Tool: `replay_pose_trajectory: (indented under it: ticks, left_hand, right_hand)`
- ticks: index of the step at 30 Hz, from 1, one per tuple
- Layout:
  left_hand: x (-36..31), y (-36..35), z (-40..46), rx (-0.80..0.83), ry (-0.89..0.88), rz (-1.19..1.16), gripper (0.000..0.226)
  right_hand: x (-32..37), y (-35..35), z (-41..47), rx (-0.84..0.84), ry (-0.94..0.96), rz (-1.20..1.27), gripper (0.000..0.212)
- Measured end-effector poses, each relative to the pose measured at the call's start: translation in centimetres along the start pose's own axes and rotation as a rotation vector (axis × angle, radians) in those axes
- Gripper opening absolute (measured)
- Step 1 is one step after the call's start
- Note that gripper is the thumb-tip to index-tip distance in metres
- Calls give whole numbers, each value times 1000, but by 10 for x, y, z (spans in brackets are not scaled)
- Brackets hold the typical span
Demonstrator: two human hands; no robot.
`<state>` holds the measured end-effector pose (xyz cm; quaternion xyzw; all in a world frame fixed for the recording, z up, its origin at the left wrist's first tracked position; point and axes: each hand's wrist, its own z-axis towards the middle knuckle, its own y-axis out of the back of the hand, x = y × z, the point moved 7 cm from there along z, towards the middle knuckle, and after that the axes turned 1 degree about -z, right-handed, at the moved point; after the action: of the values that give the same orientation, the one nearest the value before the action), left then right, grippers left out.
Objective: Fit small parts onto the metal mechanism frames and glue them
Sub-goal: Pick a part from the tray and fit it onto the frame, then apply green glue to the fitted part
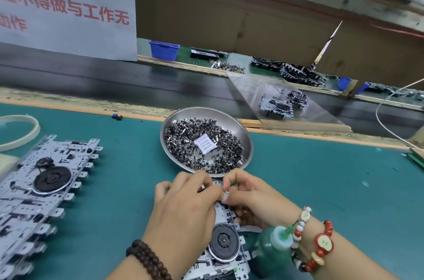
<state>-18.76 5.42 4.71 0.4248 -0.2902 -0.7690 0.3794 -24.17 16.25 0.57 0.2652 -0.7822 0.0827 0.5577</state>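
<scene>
The small part itself cannot be made out: my two hands meet over the far end of the metal mechanism frame (226,254) and cover that end completely. The frame's near end runs out of view at the bottom edge. The frame lies flat on the green tabletop (321,176) directly under my hands, its black wheel exposed just below my left palm. My left hand (183,206) rests on the frame, fingers curled down onto it. My right hand (250,197) has thumb and forefinger pinched together at the frame's far end, touching the left fingertips; what they pinch is hidden. A green glue bottle (273,250) stands beside my right wrist, just right of the frame. The steel bowl of small parts (206,142) sits just beyond my fingers. More frames (34,192) lie stacked well to the left.
</scene>
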Motion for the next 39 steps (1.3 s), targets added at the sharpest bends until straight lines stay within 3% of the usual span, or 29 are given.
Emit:
replay_pose_trajectory:
  ticks: [9,14,18,19,20,21,22,24,26,30,33,36,39]
  left_hand:
    - [-10,5,-3,17,-82,83,33]
    - [-2,4,-7,41,-33,-7,29]
    - [12,3,-8,-4,145,-169,24]
    - [17,4,-9,-38,192,-205,26]
    - [22,5,-9,-58,242,-229,26]
    - [28,5,-9,-66,293,-251,24]
    - [35,6,-9,-69,341,-270,22]
    - [50,6,-11,-41,430,-275,19]
    - [61,3,-12,23,486,-233,23]
    - [65,3,-8,80,459,-157,20]
    - [67,4,-7,97,480,-155,11]
    - [69,6,-6,109,492,-142,11]
    - [73,2,-7,162,530,-239,14]
  right_hand:
    - [1,2,-8,121,-43,124,12]
    - [-4,49,-42,-102,144,104,28]
    - [-35,44,-66,59,55,-117,61]
    - [-45,32,-80,162,136,-198,56]
    - [-58,37,-84,132,154,-373,44]
    - [-59,36,-82,66,121,-398,35]
    - [-53,26,-80,108,176,-435,37]
    - [-41,26,-76,135,253,-272,49]
    - [-29,19,-77,136,235,-292,47]
    - [-4,31,-65,-69,377,-200,60]
    - [16,32,-59,-96,442,-171,54]
    - [23,28,-43,-84,388,-119,33]
    - [15,37,-33,-160,361,-15,30]
